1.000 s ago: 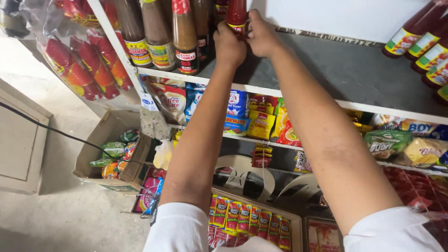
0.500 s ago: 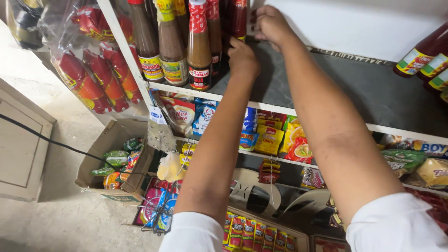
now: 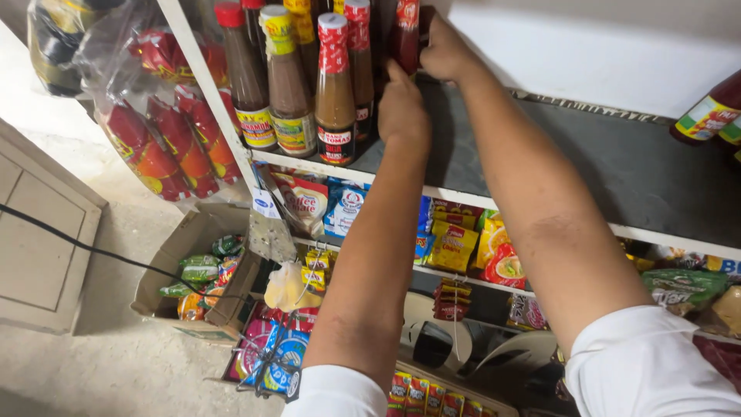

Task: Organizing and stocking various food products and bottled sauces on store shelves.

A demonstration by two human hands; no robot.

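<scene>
Both my arms reach up to a grey shelf (image 3: 617, 170). My right hand (image 3: 444, 52) is closed around a dark red sauce bottle (image 3: 405, 35) at the back of the shelf. My left hand (image 3: 401, 104) sits just below it, fingers pressed against the lower part of the same bottle. To the left stands a row of brown sauce bottles (image 3: 336, 93) with red caps and yellow or white labels.
Red sauce pouches (image 3: 162, 147) hang in clear plastic at the left. Snack packets (image 3: 455, 243) fill the shelf below. A cardboard box (image 3: 197, 286) of packets sits on the concrete floor. More bottles (image 3: 706, 116) stand at the shelf's right end.
The view has tilted, so the shelf and bottles sit lower in frame. My left hand has dropped from the bottle's top toward its lower part; my right hand stays on it.
</scene>
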